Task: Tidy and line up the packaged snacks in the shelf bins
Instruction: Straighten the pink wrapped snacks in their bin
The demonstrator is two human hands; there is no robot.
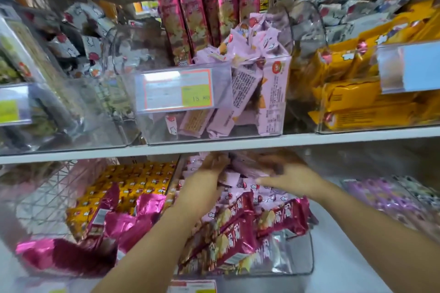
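Just below centre of the frame, both hands reach in under the shelf board (pixel 333 137). The left hand (pixel 210 169) has its fingers up among a heap of pale pink packets (pixel 238 182); motion blur hides whether it grips any. The right hand (pixel 289 175) lies across the same heap with fingers stretched out toward the left, seemingly flat on the packets rather than closed round one.

In front of the heap, toward the bottom centre, dark red bars (pixel 240 233) lie slanted in a clear bin (pixel 307 266). At lower left are crumpled shiny pink wrappers (pixel 133 221), with small yellow packs (pixel 133 181) behind them.

Above the board, at centre, an upper bin (pixel 166 135) with a price label (pixel 177 90) holds jumbled pink packs (pixel 269 93), with tall red packs (pixel 202 14) upright behind it. Orange packs (pixel 357 102) fill the bin at right.
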